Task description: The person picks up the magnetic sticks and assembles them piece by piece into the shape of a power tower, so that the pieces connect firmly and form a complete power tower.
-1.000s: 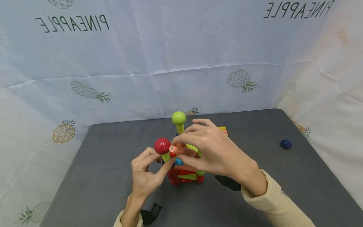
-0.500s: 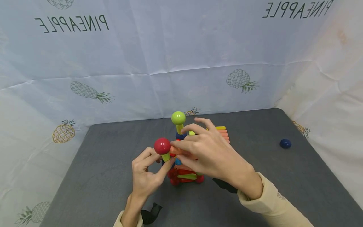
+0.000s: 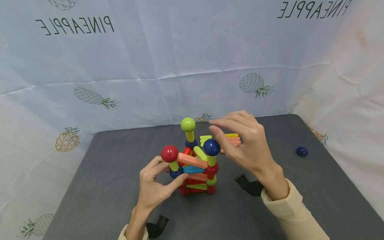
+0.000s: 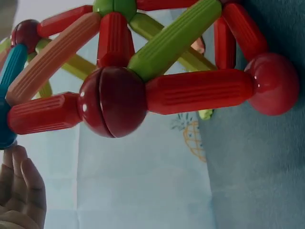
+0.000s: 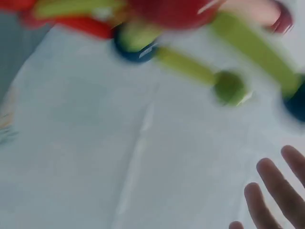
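Observation:
A tower of magnetic sticks and balls stands mid-table in the head view. My left hand is at its left side, thumb in front and fingers behind, around the lower dark blue ball. In the left wrist view, fingertips sit right at a blue ball. A salmon stick spans between the red-topped post and the post with a blue ball. My right hand is raised beside that ball, thumb and fingers apart, holding nothing. A green ball tops the rear post.
Behind the tower lie loose yellow-green sticks and salmon sticks. A dark blue ball rests alone on the grey table at the right. Pineapple-print cloth hangs behind the table.
My right hand has let go of the salmon stick, which now lies across the tower's front, and has moved up and right. My left thumb has slid a little lower.

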Motion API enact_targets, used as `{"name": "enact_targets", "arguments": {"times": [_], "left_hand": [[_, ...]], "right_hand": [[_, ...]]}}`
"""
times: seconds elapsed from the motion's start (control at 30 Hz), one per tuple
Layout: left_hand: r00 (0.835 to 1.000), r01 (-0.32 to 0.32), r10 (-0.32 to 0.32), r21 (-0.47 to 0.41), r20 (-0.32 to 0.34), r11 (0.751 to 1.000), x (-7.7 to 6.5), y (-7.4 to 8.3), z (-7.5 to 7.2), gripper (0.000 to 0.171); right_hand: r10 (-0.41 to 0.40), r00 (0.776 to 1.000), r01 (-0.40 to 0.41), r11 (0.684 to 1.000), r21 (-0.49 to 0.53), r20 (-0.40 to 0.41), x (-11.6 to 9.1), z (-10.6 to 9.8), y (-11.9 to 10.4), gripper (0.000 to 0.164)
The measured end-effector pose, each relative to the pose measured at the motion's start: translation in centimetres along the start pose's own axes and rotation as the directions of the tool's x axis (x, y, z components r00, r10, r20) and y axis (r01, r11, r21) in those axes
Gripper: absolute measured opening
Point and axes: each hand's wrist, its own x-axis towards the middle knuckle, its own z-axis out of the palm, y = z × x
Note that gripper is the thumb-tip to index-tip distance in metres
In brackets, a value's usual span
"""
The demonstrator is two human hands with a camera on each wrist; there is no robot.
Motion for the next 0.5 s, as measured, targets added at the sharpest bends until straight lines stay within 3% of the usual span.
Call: {"name": "enact_targets", "arguments": {"times": [0.1, 0.2, 0.27, 0.37, 0.43, 0.5], "left_hand": [[0.998, 0.059, -0.059, 0.007, -0.01, 0.998, -0.1, -0.2, -0.6, 0.049], [0.992, 0.117, -0.117, -0.016, -0.039, 0.993, -0.2, -0.5, -1.2, 0.053], [0.988, 0.14, -0.142, -0.04, -0.064, 0.989, -0.4, -0.7, -1.3, 0.058], [0.982, 0.168, -0.173, -0.072, -0.073, 0.983, -0.7, -0.5, -1.0, 0.074], [0.975, 0.21, -0.214, -0.07, -0.051, 0.975, -0.9, 0.0, -0.6, 0.09], [0.963, 0.267, -0.269, -0.055, -0.028, 0.962, -1.0, 0.7, 0.0, 0.106]], "right_hand": [[0.113, 0.994, -0.113, 0.993, -0.019, 0.003, -1.0, 0.2, 2.4, 0.021], [0.256, 0.958, -0.241, 0.963, -0.122, 0.131, -2.7, 0.9, 5.0, 0.02], [0.354, 0.9, -0.299, 0.926, -0.229, 0.255, -4.1, 1.7, 6.7, 0.023], [0.468, 0.783, -0.331, 0.871, -0.362, 0.41, -6.3, 3.0, 9.1, 0.028], [0.517, 0.715, -0.338, 0.845, -0.415, 0.47, -7.5, 3.9, 10.5, 0.03], [0.541, 0.672, -0.334, 0.831, -0.445, 0.506, -8.4, 4.7, 11.5, 0.029]]}}
